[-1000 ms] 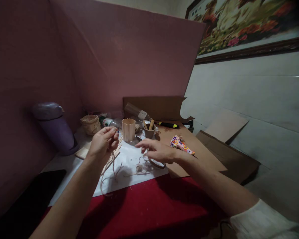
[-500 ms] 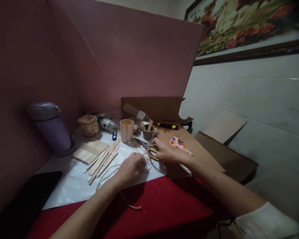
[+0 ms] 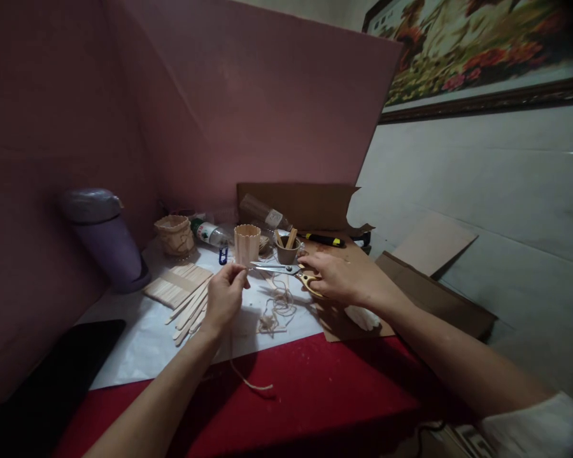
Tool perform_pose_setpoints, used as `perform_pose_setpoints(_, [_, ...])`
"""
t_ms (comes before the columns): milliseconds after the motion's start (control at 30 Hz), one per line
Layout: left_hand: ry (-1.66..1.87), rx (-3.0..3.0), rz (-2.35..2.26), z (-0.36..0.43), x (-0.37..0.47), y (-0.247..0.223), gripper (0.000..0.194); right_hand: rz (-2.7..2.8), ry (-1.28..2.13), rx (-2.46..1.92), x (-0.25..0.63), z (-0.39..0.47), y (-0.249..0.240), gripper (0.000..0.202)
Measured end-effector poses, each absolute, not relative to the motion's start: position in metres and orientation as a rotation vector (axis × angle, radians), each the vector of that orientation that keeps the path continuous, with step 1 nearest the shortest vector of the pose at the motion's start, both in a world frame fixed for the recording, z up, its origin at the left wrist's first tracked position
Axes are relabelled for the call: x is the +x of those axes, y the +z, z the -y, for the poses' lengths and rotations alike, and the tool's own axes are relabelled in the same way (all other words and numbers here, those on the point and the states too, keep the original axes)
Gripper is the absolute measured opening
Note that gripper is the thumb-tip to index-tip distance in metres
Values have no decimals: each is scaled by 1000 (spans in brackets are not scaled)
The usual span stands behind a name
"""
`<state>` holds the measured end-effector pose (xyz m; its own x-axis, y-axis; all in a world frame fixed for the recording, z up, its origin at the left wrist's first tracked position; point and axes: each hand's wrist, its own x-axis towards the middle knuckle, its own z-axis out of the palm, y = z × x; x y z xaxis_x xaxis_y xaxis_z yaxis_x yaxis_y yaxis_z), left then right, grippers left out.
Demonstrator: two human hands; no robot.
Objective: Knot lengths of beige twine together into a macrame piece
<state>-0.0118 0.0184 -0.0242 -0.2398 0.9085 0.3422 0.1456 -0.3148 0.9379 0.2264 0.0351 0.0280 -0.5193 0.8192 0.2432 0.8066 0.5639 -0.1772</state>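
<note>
My left hand (image 3: 225,296) is closed in a pinch on a length of twine (image 3: 248,383), whose tail hangs below the hand onto the red cloth. My right hand (image 3: 337,278) grips the gold handles of a pair of scissors (image 3: 286,270). Their blades point left, slightly parted, with the tips close to my left fingertips. I cannot tell whether the twine lies between the blades. Under the scissors, a loose tangle of twine (image 3: 270,323) rests on the white sheet. A cup made of wooden sticks (image 3: 247,245) stands just behind the blade tips.
Craft sticks (image 3: 176,285) lie left, near a twine-wrapped stick cup (image 3: 174,236) and a purple tumbler (image 3: 107,248). Behind are a plastic bottle (image 3: 209,233), a blue clip (image 3: 223,256), a small pot of sticks (image 3: 287,250) and a utility knife (image 3: 325,240) on cardboard.
My right hand has raised the scissors and swung the blades leftward. My left hand has moved up and left from the twine tangle to the blade tips, pinching twine.
</note>
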Motion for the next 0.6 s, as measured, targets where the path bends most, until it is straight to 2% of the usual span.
perform_pose_setpoints(200, [1683, 902, -1312, -27, -28, -21, 19, 2561, 140, -1280, 201, -61, -7, 46])
perform_pose_setpoints(433, [1707, 820, -1315, -30, -32, -21, 22, 2580, 114, -1306, 180, -74, -21, 43])
perform_pose_setpoints(600, [1684, 831, -1283, -27, -29, -20, 23, 2533, 283, -1256, 176, -82, -27, 47])
